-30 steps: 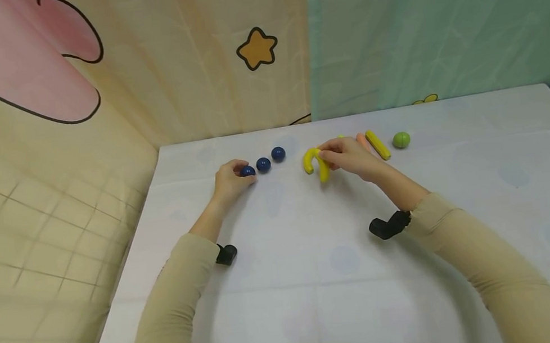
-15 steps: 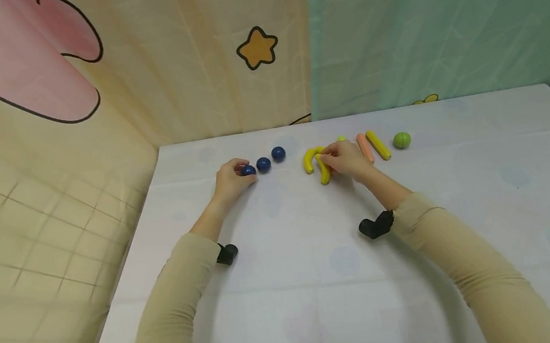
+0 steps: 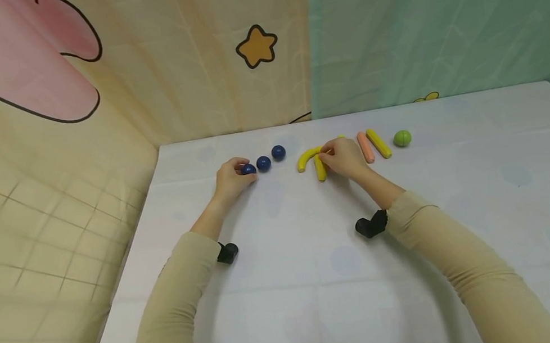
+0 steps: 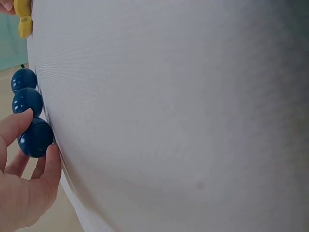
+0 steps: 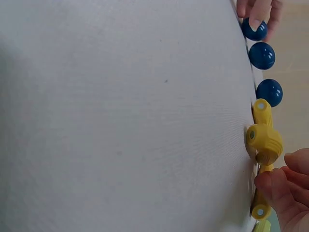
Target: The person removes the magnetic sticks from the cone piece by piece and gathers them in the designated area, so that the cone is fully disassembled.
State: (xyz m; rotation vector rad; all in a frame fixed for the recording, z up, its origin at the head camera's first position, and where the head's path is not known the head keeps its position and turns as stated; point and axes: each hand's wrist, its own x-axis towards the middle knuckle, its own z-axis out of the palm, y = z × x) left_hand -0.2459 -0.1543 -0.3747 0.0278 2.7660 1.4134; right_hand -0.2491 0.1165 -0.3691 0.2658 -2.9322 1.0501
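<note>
My left hand (image 3: 232, 181) grips the nearest of three glossy dark blue balls (image 3: 248, 169), thumb and fingers around it. The middle ball (image 3: 264, 163) and the far ball (image 3: 278, 152) make a slanting row with it. My right hand (image 3: 346, 158) holds curved yellow toy sticks at their meeting place, fingertips pinched there. One stick (image 3: 306, 159) bends out to the left, another (image 3: 320, 169) points toward me. In the right wrist view, the yellow sticks (image 5: 265, 140) show grey discs in their ends, and a further yellow piece (image 5: 260, 205) lies under the fingers.
Right of my right hand lie an orange stick (image 3: 365, 147), a straight yellow stick (image 3: 379, 144) and a green ball (image 3: 402, 138). A yellow-green bit (image 3: 340, 137) peeks out behind that hand. The white table (image 3: 285, 261) ends at a patterned cloth wall (image 3: 226, 98).
My right hand has come slightly left and down, uncovering the orange stick. The yellow sticks have turned, one swinging out leftward. My left hand has hardly moved.
</note>
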